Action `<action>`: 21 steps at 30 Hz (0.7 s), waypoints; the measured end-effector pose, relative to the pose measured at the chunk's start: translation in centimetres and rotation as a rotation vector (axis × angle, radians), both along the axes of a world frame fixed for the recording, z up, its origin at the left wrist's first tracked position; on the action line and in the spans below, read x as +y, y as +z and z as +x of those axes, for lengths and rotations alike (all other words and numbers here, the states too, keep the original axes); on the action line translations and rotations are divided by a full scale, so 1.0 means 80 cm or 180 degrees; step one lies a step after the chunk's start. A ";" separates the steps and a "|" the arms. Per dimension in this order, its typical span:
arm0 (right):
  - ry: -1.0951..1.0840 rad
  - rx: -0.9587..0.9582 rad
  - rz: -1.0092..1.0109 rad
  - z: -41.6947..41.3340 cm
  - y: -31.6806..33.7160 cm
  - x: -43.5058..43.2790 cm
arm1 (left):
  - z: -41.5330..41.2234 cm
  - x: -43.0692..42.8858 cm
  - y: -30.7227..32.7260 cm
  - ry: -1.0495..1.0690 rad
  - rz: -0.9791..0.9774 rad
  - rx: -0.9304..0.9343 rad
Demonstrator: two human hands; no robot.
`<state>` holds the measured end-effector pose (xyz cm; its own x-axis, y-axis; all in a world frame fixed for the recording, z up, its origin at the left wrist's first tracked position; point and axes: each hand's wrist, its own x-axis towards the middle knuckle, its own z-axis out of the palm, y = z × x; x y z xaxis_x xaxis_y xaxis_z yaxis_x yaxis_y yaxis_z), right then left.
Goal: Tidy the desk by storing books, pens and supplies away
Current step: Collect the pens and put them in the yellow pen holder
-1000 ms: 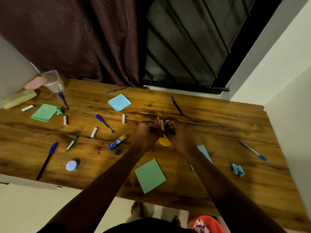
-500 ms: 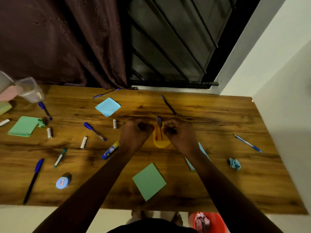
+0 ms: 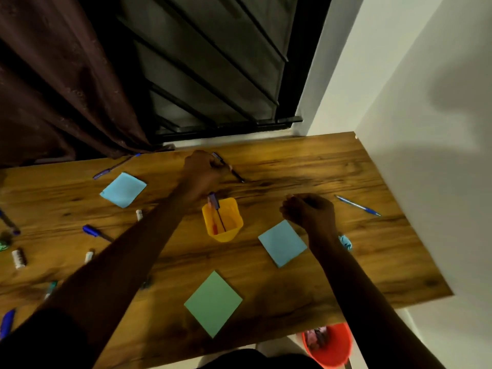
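Note:
A yellow pen cup [image 3: 222, 221] stands mid-desk with two pens upright in it. My left hand [image 3: 203, 169] has reached past the cup to the desk's far edge and grips a dark pen [image 3: 231, 170] lying there. My right hand [image 3: 310, 213] hovers with curled fingers right of the cup, above a blue sticky pad [image 3: 282, 243]; it seems to hold nothing. A blue pen [image 3: 358, 205] lies further right near the wall. A green sticky pad [image 3: 213, 303] lies near the front edge.
The wooden desk [image 3: 332, 169] holds another blue pad [image 3: 123, 189], several pens and small white tubes [image 3: 18, 259] on the left, and a crumpled blue scrap [image 3: 346, 242]. A red bin [image 3: 330, 344] stands on the floor below. A wall closes the right side; a curtain hangs behind.
Both hands left the yellow cup. My left hand stretched forward to the dark pen at the back; my right hand drew off to the right. The view swung right.

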<state>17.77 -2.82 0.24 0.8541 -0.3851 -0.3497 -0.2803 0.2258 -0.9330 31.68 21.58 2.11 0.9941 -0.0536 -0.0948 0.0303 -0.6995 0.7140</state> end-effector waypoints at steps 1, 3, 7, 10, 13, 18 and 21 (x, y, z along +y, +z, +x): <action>-0.0007 0.0064 0.0013 0.001 -0.003 -0.007 | 0.018 -0.005 -0.005 -0.0013 0.0068 0.0181; -0.0030 0.0161 0.0082 0.005 -0.010 -0.021 | 0.048 -0.015 -0.015 0.0109 0.0135 0.0527; -0.0063 0.0252 0.0181 0.016 -0.023 -0.045 | 0.085 -0.039 -0.018 0.0367 0.0103 0.0961; 0.0003 0.0253 0.0133 0.023 -0.032 -0.061 | 0.094 -0.058 -0.025 0.0511 0.0030 0.1369; -0.0011 0.0276 0.0174 0.029 -0.036 -0.079 | 0.099 -0.070 -0.041 0.0605 -0.0067 0.1522; -0.0332 0.0440 0.0473 0.032 -0.040 -0.107 | 0.098 -0.085 -0.047 0.0574 0.0207 0.1525; -0.1005 0.0750 0.1131 0.036 -0.047 -0.124 | 0.097 -0.094 -0.047 0.0577 0.0129 0.1469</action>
